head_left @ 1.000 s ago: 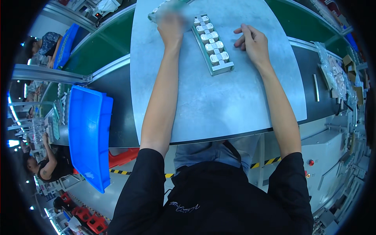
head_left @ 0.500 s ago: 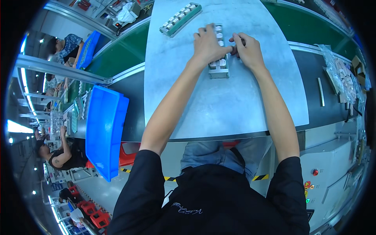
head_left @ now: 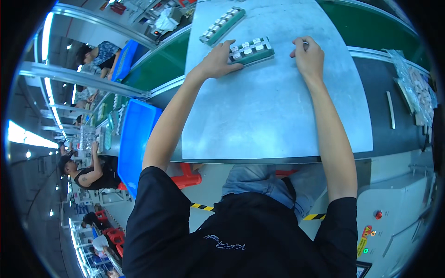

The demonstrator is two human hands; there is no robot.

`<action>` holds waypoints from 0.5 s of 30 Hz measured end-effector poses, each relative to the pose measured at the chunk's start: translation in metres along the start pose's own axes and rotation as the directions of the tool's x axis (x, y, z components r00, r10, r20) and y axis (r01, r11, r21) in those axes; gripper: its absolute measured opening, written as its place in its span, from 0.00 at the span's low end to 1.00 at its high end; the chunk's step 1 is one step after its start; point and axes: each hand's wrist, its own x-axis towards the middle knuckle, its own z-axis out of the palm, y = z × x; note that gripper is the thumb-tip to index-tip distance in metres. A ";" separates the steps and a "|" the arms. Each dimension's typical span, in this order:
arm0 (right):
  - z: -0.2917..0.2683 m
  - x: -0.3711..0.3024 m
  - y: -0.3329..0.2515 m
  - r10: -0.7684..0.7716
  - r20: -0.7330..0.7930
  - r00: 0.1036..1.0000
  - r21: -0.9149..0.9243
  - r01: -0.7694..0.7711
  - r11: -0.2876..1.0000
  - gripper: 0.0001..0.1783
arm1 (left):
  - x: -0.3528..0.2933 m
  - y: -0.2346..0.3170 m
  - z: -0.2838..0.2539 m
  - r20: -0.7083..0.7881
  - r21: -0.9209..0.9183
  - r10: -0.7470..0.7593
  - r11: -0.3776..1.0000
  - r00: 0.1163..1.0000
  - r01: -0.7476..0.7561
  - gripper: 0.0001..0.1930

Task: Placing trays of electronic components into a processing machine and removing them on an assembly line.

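A green tray (head_left: 252, 57) with several white round-topped pieces (head_left: 246, 45) lies slantwise on the far part of a pale board. Its left end is in the grip of my left hand (head_left: 215, 61), thumb along the near side and fingers round the far side, which hides that end. To the right of the tray and apart from it, my right hand (head_left: 309, 58) hovers over the board with its fingers curled in. Whatever those fingers may hold is hidden. A second green tray (head_left: 222, 27) of similar white pieces rests beyond, at the far left of the board.
The pale board (head_left: 278, 116) covers the dark table. A blue bin (head_left: 137, 134) stands by its left side. On the right lie a thin pale strip (head_left: 390, 110) and plastic bags (head_left: 410, 85) of parts. Co-workers (head_left: 95, 172) sit at the far left.
The near tray has turned from pointing away from me to lying crosswise. My left hand has moved to its left end, and my right hand has drawn off to the right.
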 end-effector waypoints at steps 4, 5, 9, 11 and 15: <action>0.001 -0.001 -0.002 0.029 0.037 0.999 -0.041 -0.027 0.999 0.17 | -0.031 -0.042 -0.012 0.018 -0.078 -0.071 0.994 0.997 0.073 0.43; 0.000 -0.002 -0.003 0.060 0.050 0.997 -0.073 -0.056 0.996 0.17 | -0.041 -0.047 -0.014 0.016 -0.069 -0.101 0.992 0.995 0.102 0.42; 0.002 -0.002 -0.006 0.068 0.064 0.996 -0.129 -0.059 0.990 0.17 | -0.073 -0.059 -0.036 0.055 -0.045 -0.201 0.978 0.978 0.204 0.42; 0.000 -0.002 -0.008 0.077 0.076 0.994 -0.140 -0.065 0.988 0.17 | -0.090 -0.078 -0.039 0.017 -0.060 -0.245 0.967 0.969 0.246 0.40; 0.002 -0.004 -0.009 0.083 0.091 0.992 -0.174 -0.066 0.982 0.16 | -0.102 -0.116 -0.041 -0.077 0.008 -0.294 0.955 0.953 0.296 0.42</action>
